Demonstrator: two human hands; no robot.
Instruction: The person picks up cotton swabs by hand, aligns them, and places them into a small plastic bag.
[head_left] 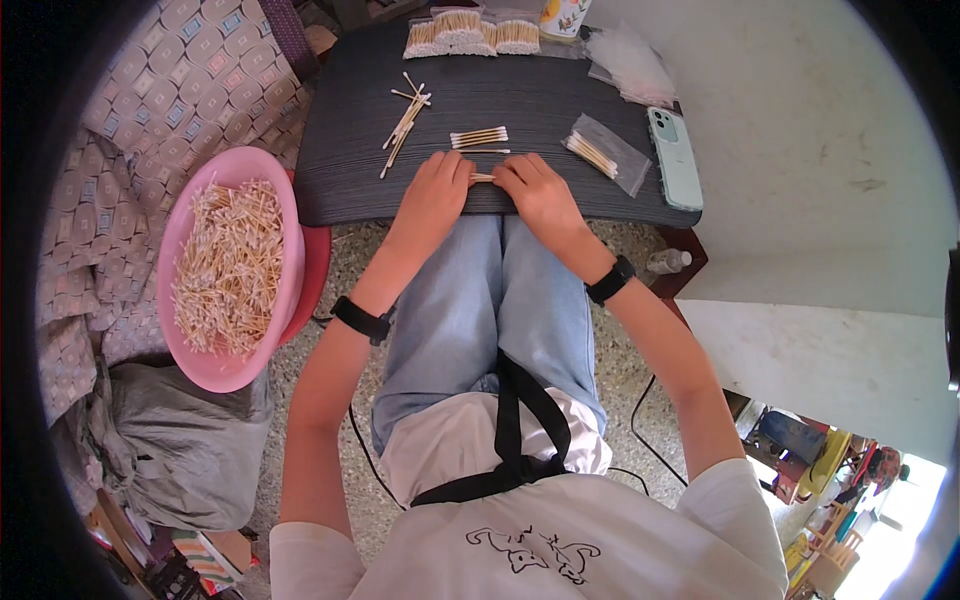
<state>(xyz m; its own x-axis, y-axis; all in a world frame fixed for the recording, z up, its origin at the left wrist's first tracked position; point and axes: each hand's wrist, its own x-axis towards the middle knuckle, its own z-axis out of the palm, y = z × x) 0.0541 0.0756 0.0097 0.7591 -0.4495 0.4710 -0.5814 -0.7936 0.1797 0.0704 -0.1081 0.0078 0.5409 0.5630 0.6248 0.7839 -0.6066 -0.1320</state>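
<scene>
- Soft, fairly even light across the dark tabletop (pixel 360 115); shadows are faint.
- Blown-out white glare (pixel 902 522) at the near right swallows detail.
- The pale wall (pixel 820 150) on the right bends with the fisheye; black darkens the rim.
- Heaped cotton swabs (pixel 230 265) at left run together in fine detail.

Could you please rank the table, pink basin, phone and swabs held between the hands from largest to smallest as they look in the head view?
1. Table
2. Pink basin
3. Phone
4. Held swabs, partly hidden
</scene>
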